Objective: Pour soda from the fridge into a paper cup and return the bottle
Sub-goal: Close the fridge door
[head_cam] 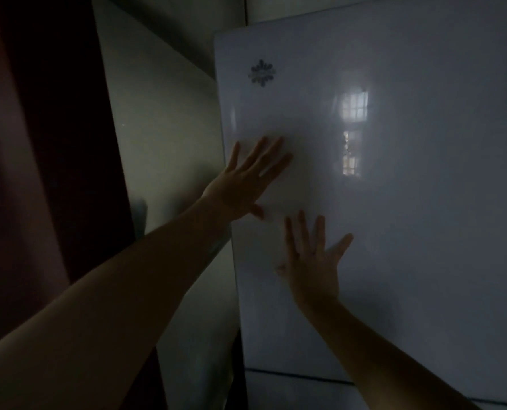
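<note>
While the fridge door [394, 202] stands closed, I see left hand [240, 184] and right hand [314, 267] spread flat against it.

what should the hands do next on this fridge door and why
Probably one firm push on the door, then let go. The left hand and the right hand both lie flat, fingers spread, on the upper fridge door near its left edge, holding nothing. The dim light hides whether the door is fully seated.
</note>
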{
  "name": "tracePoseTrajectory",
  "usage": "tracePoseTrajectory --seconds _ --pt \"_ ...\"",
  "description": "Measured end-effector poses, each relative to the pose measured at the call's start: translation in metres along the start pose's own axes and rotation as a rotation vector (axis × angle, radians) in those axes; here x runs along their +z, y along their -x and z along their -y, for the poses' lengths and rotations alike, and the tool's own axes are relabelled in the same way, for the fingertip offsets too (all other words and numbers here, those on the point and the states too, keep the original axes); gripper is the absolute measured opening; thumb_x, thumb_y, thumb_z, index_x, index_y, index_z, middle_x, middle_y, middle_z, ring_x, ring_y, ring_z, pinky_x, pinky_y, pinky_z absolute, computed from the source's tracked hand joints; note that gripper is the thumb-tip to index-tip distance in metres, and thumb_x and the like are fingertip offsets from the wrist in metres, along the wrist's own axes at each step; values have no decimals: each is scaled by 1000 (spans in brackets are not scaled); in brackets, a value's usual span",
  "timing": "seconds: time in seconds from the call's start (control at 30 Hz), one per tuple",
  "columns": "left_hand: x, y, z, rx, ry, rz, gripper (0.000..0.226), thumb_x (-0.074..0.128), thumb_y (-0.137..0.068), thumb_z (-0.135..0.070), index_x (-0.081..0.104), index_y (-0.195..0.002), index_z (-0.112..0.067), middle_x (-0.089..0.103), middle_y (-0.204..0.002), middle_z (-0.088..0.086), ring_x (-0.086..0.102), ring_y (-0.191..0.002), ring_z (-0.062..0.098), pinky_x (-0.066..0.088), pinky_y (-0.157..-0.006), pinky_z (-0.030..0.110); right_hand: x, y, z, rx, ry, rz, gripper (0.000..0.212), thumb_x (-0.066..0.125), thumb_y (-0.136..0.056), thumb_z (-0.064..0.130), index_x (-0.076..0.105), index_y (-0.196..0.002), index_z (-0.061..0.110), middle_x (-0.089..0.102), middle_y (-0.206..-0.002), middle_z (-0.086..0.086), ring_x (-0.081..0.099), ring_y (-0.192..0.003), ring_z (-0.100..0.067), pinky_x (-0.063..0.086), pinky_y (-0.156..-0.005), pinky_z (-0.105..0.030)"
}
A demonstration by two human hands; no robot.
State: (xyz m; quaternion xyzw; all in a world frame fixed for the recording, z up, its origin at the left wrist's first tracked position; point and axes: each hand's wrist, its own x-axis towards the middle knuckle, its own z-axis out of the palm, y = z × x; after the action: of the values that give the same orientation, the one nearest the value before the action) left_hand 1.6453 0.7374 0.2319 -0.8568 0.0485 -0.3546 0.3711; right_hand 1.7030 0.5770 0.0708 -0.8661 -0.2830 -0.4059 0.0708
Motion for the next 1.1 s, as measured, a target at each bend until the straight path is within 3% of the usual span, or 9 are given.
tracePoseTrajectory --seconds 0.23,0.33,0.4,0.5,0.6,0.7,0.8,0.93,1.1 --pt "-12 3 -19 -97 52 123 137 82 -61 -55 -12 -156 -22 -13 -164 8 -3 -150 38 19 -115 64 -13 5 1 -3 31 119 107 71 -73 55 17 -154 12 12 -160 -19 17 -143 -48 8 -97 -82" --pt "-17 13 -35 -114 123 206 117 74 -81 -46 -13 -156 -27 -21 -163 -3 -7 -151 37 20 -118 57 -27 7 -1 9 -67 134 95 68 -77 51 24 -153 14 19 -160 -14 21 -143 -44 13 -101 -79" --pt "-28 23 -40 -123 186 275 99 65 -90 -43 -8 -156 -32 -17 -164 -8 -2 -152 30 23 -119 52 -43 10 -7 9 -210 100 76 51 -87 52 35 -149 12 29 -157 -10 29 -142 -37 21 -106 -70" --pt "-60 43 -51 -215 258 380 64 51 -95 -53 29 -152 -34 21 -163 -7 27 -147 20 25 -118 45 -81 14 -25 157 -607 57 62 41 -95 53 46 -141 11 49 -143 -8 50 -128 -31 39 -106 -43" --pt "-93 75 -72 -464 555 147 39 51 -92 -57 66 -119 -33 63 -128 -9 59 -116 16 45 -101 37 -114 31 -50 198 -721 -2 45 51 -95 46 57 -130 19 61 -129 -2 60 -115 -22 44 -97 -30" --pt "-125 113 -94 -656 841 -83 33 49 -87 -61 69 -98 -37 68 -103 -19 62 -92 3 47 -77 22 -140 60 -67 146 -797 -58 38 58 -94 39 64 -123 16 67 -120 -2 63 -108 -19 49 -95 -31" --pt "-139 157 -123 -749 955 -144 15 60 -91 -42 72 -98 -36 64 -95 -25 63 -87 -3 46 -72 15 -153 99 -75 124 -794 -21 41 55 -92 46 68 -117 16 70 -114 1 65 -104 -16 50 -92 -29" --pt "-136 199 -164 -789 942 103 18 59 -89 -43 67 -105 -41 61 -96 -28 60 -87 -2 43 -71 18 -151 157 -82 118 -713 123 43 53 -92 49 66 -115 15 67 -112 -1 64 -101 -19 52 -86 -34" --pt "-152 196 -194 -602 943 289 24 63 -89 -41 64 -114 -42 60 -100 -31 61 -89 -2 44 -79 23 -164 187 -96 107 -656 292 47 53 -93 50 58 -128 18 61 -123 0 60 -107 -17 52 -90 -38"
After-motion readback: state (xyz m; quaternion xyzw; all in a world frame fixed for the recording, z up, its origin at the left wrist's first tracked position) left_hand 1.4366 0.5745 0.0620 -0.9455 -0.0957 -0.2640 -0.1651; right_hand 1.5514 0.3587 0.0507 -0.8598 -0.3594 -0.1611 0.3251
